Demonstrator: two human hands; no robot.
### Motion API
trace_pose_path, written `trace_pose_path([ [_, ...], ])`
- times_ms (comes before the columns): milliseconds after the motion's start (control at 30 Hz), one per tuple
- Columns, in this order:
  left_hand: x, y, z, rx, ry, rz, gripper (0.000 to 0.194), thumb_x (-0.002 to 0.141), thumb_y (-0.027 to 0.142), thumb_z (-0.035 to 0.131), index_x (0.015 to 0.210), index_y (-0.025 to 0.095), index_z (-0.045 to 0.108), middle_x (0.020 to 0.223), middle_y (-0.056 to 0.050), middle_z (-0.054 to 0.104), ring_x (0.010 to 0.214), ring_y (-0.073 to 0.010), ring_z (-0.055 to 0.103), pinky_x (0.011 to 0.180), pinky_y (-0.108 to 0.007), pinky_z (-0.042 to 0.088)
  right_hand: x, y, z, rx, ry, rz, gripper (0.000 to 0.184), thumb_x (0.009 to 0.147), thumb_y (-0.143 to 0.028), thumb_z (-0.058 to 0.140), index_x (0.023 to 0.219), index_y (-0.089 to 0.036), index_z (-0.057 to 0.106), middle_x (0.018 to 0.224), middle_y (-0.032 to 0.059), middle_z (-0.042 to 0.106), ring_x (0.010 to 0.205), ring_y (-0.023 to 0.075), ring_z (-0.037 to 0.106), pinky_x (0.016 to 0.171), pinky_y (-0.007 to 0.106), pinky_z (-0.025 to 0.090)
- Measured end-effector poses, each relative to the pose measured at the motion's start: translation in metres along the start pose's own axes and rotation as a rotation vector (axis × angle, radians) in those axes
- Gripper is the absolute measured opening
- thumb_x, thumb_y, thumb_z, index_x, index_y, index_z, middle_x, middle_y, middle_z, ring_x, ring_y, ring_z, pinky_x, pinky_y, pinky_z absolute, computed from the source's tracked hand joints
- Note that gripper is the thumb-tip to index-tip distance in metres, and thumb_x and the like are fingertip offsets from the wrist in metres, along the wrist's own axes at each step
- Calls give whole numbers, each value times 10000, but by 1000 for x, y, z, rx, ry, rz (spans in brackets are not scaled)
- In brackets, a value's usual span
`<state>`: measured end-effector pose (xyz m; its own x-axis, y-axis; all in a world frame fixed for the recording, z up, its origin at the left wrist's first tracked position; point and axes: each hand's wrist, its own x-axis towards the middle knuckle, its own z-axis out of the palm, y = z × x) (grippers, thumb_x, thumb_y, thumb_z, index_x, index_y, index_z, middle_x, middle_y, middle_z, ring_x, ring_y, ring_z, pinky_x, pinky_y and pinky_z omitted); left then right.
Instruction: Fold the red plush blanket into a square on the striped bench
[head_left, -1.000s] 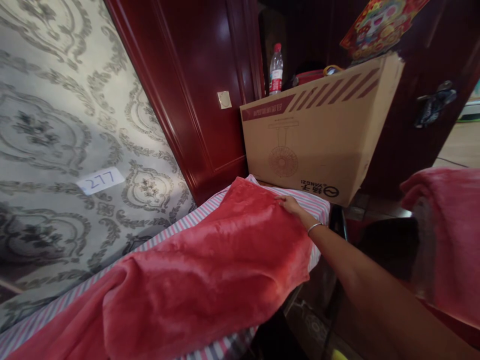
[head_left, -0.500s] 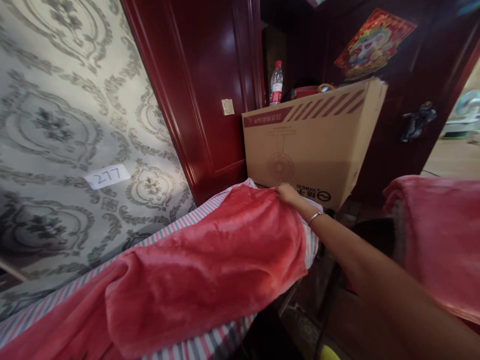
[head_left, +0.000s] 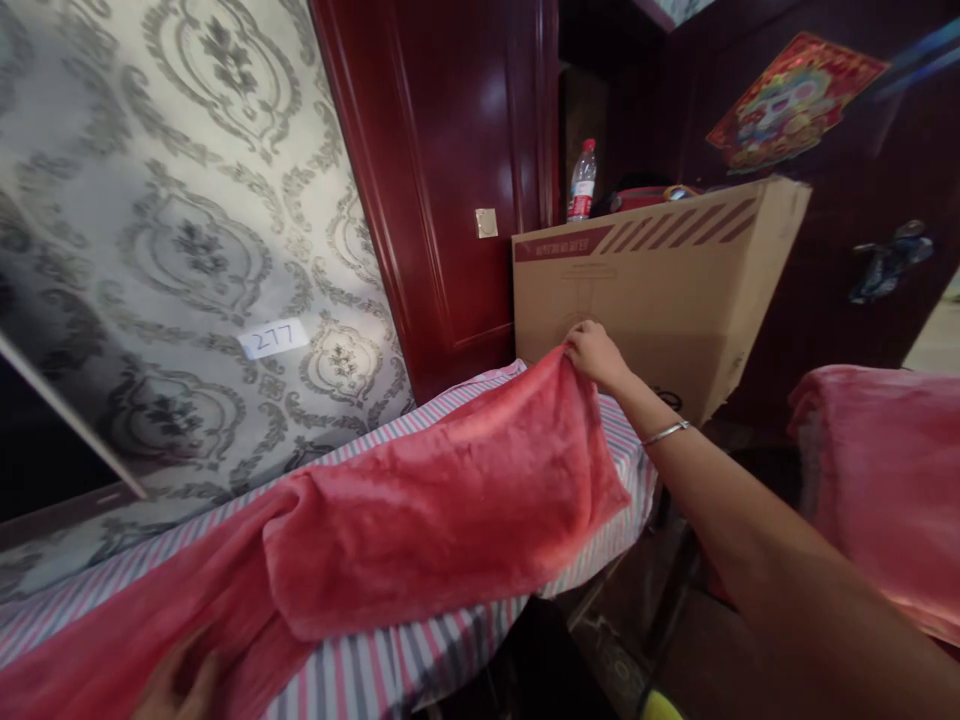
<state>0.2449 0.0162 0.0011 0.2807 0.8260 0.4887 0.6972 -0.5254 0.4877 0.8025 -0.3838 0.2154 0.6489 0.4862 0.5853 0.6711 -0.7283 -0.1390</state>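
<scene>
A red plush blanket (head_left: 442, 510) lies lengthwise over a striped cloth (head_left: 360, 670) that covers a long, narrow surface. My right hand (head_left: 592, 355), with a silver bangle on the wrist, pinches the blanket's far corner and holds it raised above the cloth. That end of the blanket slopes down from my fingers, and its near corner hangs close to the cloth's edge. At the bottom left, my left hand (head_left: 180, 685) is partly in view against the blanket's folds, thumb and fingers apart. The rest of that hand is cut off by the frame.
A cardboard fan box (head_left: 645, 290) stands behind the far end, with a plastic bottle (head_left: 582, 185) behind its top edge. A folded pink blanket (head_left: 885, 480) is at the right. Patterned wallpaper (head_left: 217, 240) and a dark screen (head_left: 52, 440) border the left side.
My right hand has gone from resting on the blanket to gripping its far corner and lifting it. My left hand has come into view at the bottom left. The camera view has shifted.
</scene>
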Motion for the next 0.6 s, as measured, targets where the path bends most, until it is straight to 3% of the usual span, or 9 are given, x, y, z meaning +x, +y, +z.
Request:
trace_pose_path([
  [67,4,33,-4,-66,-7,-22,533,796,538,408,1061,155,666,1114,-183,730,963,-383,703,812,-514,579,-1,-10,-9,108,83,-19,252,866,-150,500,982,-99,717,1057,162,683,1005,264,601,892,337,466],
  [133,14,75,3,-144,-30,111,497,788,497,448,1105,171,648,1198,-158,710,1087,-359,673,947,-499,543,-6,-19,-18,233,169,-18,211,838,-167,520,941,-126,700,929,113,697,875,233,616,830,328,480],
  [233,37,144,25,-218,-46,332,485,803,391,478,1212,162,603,1309,-149,659,1255,-315,594,1107,-466,446,-20,-31,-33,398,325,-41,179,833,-214,523,922,-162,670,871,75,694,792,210,610,770,326,493],
  [400,72,252,62,-71,-242,575,635,810,164,523,1436,86,451,1494,-191,501,1405,-290,459,1185,-445,360,-59,-48,-68,527,478,-170,153,866,-269,520,932,-209,645,917,73,692,836,218,634,808,377,514],
  [500,84,292,78,-19,-313,619,749,732,80,589,1468,119,452,1535,-174,468,1450,-306,398,1197,-459,323,-81,-50,-86,566,528,-222,131,868,-280,542,913,-227,653,897,68,689,835,224,643,800,394,518],
  [600,90,305,88,16,-378,610,604,700,87,633,1300,158,625,1328,-151,653,1293,-321,561,1110,-451,407,-94,-43,-95,602,578,-253,108,857,-290,581,895,-238,667,884,59,691,826,233,648,778,400,515],
])
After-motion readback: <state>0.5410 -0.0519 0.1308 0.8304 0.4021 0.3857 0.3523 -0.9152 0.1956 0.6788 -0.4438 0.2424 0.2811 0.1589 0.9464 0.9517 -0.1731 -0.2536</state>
